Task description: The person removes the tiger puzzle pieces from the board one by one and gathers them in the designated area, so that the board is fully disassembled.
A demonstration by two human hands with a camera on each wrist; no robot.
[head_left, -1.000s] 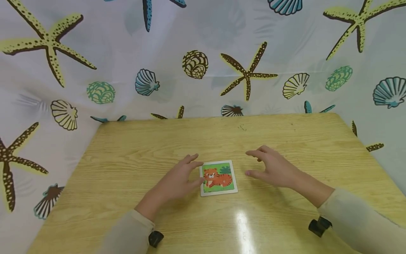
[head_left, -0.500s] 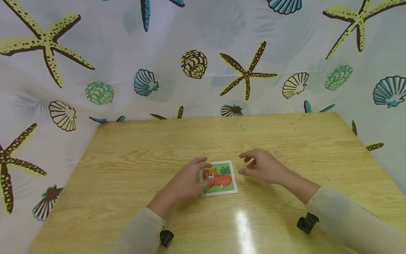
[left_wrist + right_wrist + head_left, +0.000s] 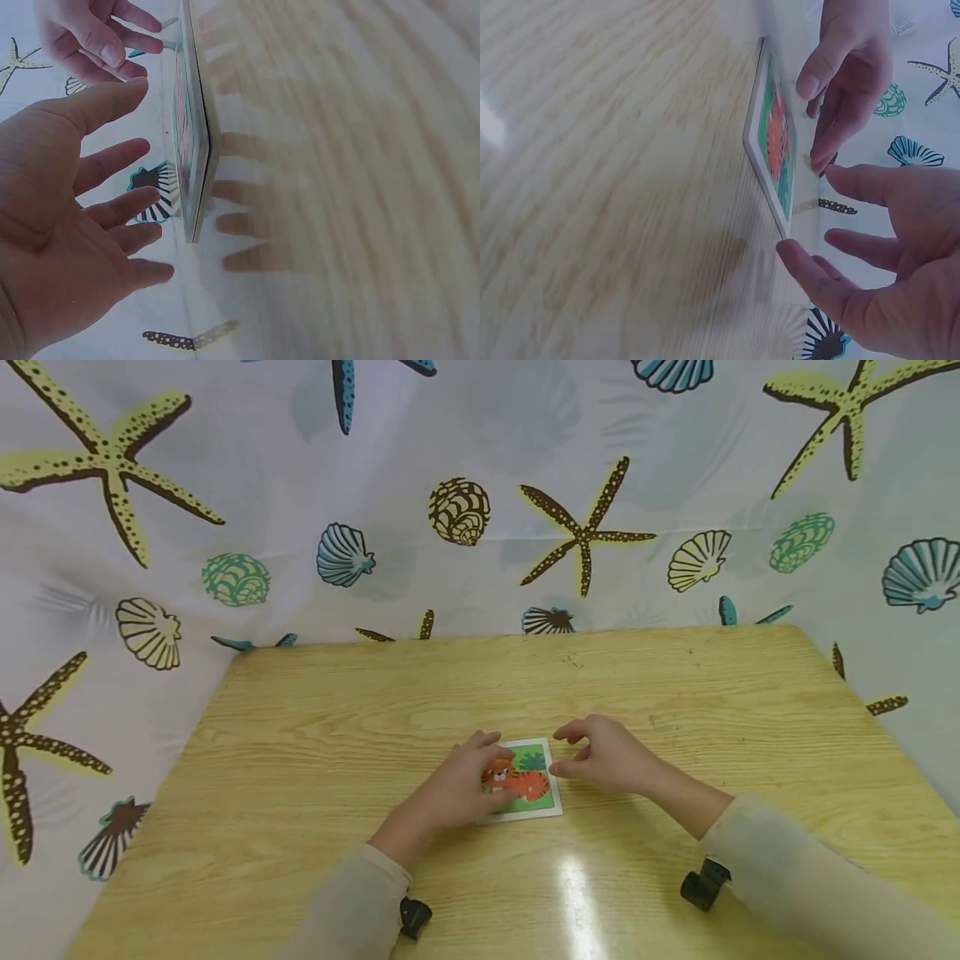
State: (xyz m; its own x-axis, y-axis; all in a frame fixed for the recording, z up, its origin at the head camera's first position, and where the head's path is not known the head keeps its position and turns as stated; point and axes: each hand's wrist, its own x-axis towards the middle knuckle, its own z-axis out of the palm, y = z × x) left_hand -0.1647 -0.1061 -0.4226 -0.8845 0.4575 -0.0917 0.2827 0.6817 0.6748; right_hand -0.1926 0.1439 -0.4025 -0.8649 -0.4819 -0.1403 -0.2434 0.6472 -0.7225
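Observation:
A square picture board (image 3: 536,786) with a white border and an orange tiger on green lies flat on the wooden table. My left hand (image 3: 467,782) hovers over its left side, fingers spread and covering part of the tiger's picture from above. In the left wrist view, those fingers stand above the board (image 3: 196,142) and cast shadows on the tabletop. Beside the right edge is my right hand (image 3: 609,757), its thumb and fingers parted. From the right wrist, the thumb tip (image 3: 789,251) shows right at the near corner of the board (image 3: 776,146). Neither hand grips anything.
The light wooden table (image 3: 360,693) stretches out around the board. A white cloth (image 3: 405,460) printed with starfish and shells hangs behind and at both sides. Black wrist cameras (image 3: 705,885) sit under the cream sleeves (image 3: 795,860).
Both hands have moved toward the board: the left hand rightward over its left side, the right hand leftward to its right edge. The board has stayed in place.

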